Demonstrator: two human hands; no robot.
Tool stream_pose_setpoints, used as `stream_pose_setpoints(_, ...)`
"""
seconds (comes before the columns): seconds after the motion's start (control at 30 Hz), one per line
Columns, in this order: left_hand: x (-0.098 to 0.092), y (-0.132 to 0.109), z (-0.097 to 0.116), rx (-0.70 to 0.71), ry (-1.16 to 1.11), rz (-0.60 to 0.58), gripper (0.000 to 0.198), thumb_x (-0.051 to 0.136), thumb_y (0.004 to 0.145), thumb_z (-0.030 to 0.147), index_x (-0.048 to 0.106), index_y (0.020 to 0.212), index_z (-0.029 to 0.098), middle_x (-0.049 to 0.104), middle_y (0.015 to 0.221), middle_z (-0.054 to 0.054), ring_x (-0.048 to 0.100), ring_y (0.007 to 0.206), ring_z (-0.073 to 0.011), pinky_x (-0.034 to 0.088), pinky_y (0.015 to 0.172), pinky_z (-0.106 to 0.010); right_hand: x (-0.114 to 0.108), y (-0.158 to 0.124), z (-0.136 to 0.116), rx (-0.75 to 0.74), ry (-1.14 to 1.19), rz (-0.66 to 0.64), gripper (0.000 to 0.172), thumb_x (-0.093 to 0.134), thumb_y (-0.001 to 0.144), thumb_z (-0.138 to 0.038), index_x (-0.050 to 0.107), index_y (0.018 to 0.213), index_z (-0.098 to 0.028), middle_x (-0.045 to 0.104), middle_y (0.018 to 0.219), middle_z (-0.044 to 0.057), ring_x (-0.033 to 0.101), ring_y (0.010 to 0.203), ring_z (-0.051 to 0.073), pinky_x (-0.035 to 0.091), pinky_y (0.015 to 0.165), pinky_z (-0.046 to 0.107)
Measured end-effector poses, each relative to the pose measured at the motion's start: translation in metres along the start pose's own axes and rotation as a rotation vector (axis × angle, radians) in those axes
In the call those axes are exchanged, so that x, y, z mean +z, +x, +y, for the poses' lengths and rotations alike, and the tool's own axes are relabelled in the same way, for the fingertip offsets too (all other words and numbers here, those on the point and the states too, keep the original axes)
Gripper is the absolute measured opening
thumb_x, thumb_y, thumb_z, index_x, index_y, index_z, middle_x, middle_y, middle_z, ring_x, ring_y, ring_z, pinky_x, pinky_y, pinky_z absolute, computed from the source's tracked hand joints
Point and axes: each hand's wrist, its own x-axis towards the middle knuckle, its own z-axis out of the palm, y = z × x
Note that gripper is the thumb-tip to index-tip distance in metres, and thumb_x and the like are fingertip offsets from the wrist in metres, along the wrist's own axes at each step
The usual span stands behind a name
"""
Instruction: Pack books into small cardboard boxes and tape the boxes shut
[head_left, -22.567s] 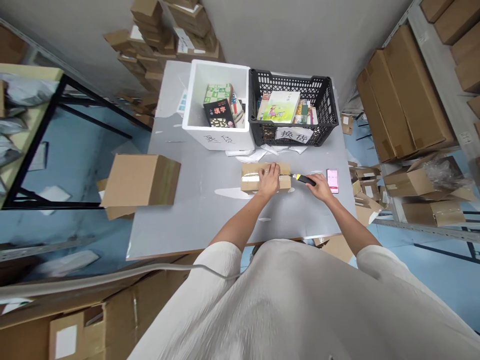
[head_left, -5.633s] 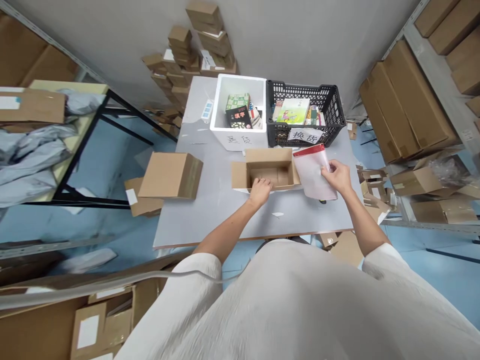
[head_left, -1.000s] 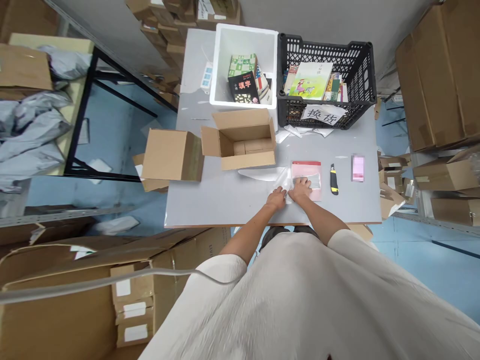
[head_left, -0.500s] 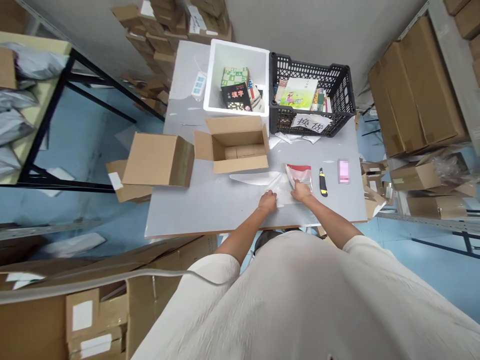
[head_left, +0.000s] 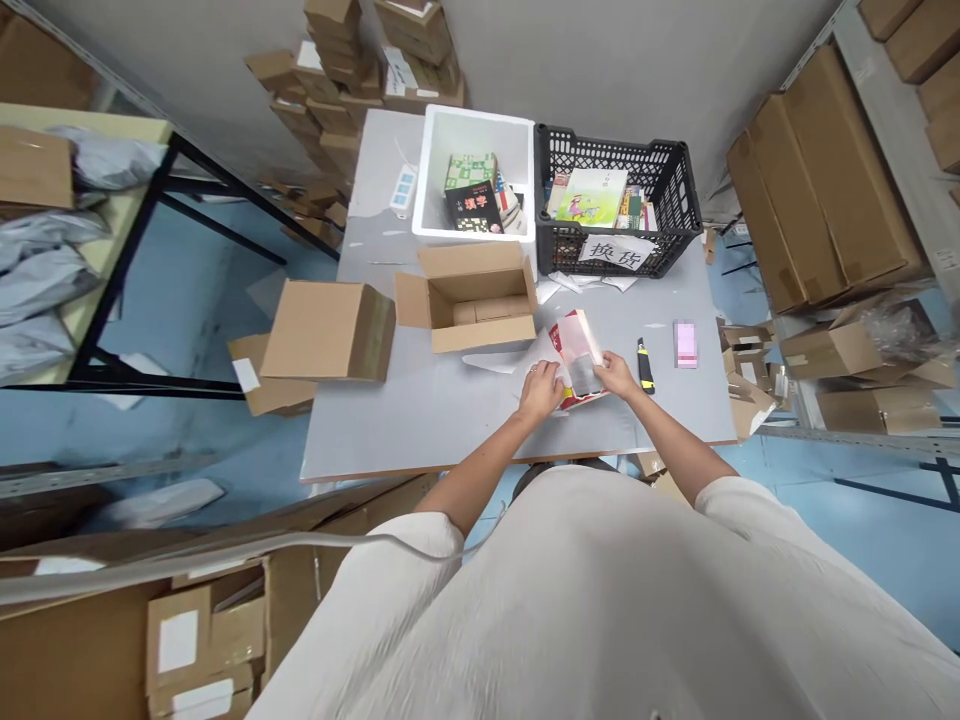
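Note:
A red-and-white book (head_left: 576, 340) stands tilted over the front part of the table, with a whitish translucent sheet (head_left: 534, 355) against its left side. My right hand (head_left: 618, 376) grips the book's right edge between thumb and fingers. On the left, my left hand (head_left: 541, 392) has its fingers curled on the sheet beside the book's lower left; part of the sheet is hidden under it. A black-and-yellow box cutter (head_left: 645, 366) lies just right of my right hand, and a phone with a pink screen (head_left: 685, 344) is farther right.
An open cardboard box (head_left: 484, 328) stands behind my hands, with a closed carton (head_left: 322, 330) to its left. At the back are a white foam box (head_left: 421, 190) and a black crate (head_left: 551, 250), both holding books. A white power strip (head_left: 403, 190) lies at the back left.
The book has been lifted and turned from lying flat to tilted, and has moved left. My right hand has shifted to its right edge; my left hand has moved slightly.

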Motion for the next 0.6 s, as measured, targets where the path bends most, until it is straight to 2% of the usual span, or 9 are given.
stream_pose_setpoints(0.13,0.016,-0.002,-0.002,0.02,-0.014,-0.089,0.045,0.053,0.107,0.019,0.07,0.148,0.021,0.066,0.146,-0.017,0.064,0.136,-0.0349,0.051,0.124,-0.05,-0.007,-0.006,0.032,0.065,-0.153,0.067,0.038,0.06,0.085,-0.027,0.075,0.119,-0.021,0.086,0.111,0.008,0.078,0.106,0.029,0.065,0.101,0.04)
stream_pose_setpoints(0.2,0.025,-0.003,-0.001,0.017,-0.006,-0.143,0.043,0.054,0.105,0.018,0.072,0.145,0.021,0.066,0.147,-0.016,0.064,0.136,-0.0341,0.051,0.124,-0.048,-0.012,-0.008,0.044,0.077,-0.264,0.042,0.044,0.062,0.087,-0.024,0.074,0.129,-0.022,0.086,0.118,0.009,0.078,0.113,0.031,0.064,0.106,0.042)
stream_pose_setpoints(0.27,0.033,-0.004,0.001,-0.001,0.013,-0.192,0.044,0.055,0.105,0.017,0.072,0.145,0.02,0.065,0.149,-0.016,0.064,0.137,-0.0337,0.05,0.124,-0.047,-0.017,-0.011,0.05,0.065,-0.374,0.021,0.055,0.063,0.088,-0.022,0.071,0.142,-0.019,0.083,0.134,0.014,0.075,0.126,0.034,0.062,0.112,0.045)
stream_pose_setpoints(0.33,0.037,-0.004,0.004,-0.012,0.034,-0.227,0.044,0.056,0.105,0.018,0.071,0.147,0.019,0.064,0.153,-0.017,0.064,0.14,-0.0338,0.049,0.126,-0.045,-0.017,-0.014,0.052,0.028,-0.488,0.035,0.066,0.062,0.091,-0.022,0.063,0.157,-0.012,0.071,0.158,0.022,0.067,0.143,0.038,0.057,0.123,0.05)
stream_pose_setpoints(0.4,0.039,-0.004,0.005,-0.009,0.049,-0.243,0.044,0.056,0.105,0.018,0.07,0.147,0.019,0.064,0.155,-0.016,0.063,0.142,-0.0339,0.048,0.127,-0.045,-0.013,-0.018,0.051,-0.031,-0.581,0.022,0.071,0.06,0.096,-0.022,0.057,0.166,-0.009,0.055,0.175,0.024,0.057,0.157,0.04,0.05,0.13,0.053)
stream_pose_setpoints(0.47,0.039,-0.003,0.006,-0.008,0.055,-0.248,0.045,0.057,0.105,0.018,0.07,0.148,0.02,0.064,0.155,-0.016,0.062,0.142,-0.0339,0.048,0.127,-0.046,-0.006,-0.021,0.049,-0.119,-0.637,-0.077,0.067,0.058,0.1,-0.022,0.059,0.167,-0.014,0.05,0.18,0.02,0.052,0.162,0.039,0.046,0.134,0.053)
stream_pose_setpoints(0.6,0.041,-0.002,0.005,-0.009,0.064,-0.271,0.047,0.06,0.105,0.019,0.069,0.151,0.023,0.063,0.156,-0.016,0.062,0.143,-0.0343,0.049,0.126,-0.047,0.011,-0.026,0.045,-0.25,-0.711,-0.332,0.06,0.057,0.104,-0.019,0.065,0.164,-0.021,0.054,0.179,0.015,0.052,0.163,0.034,0.042,0.135,0.051)
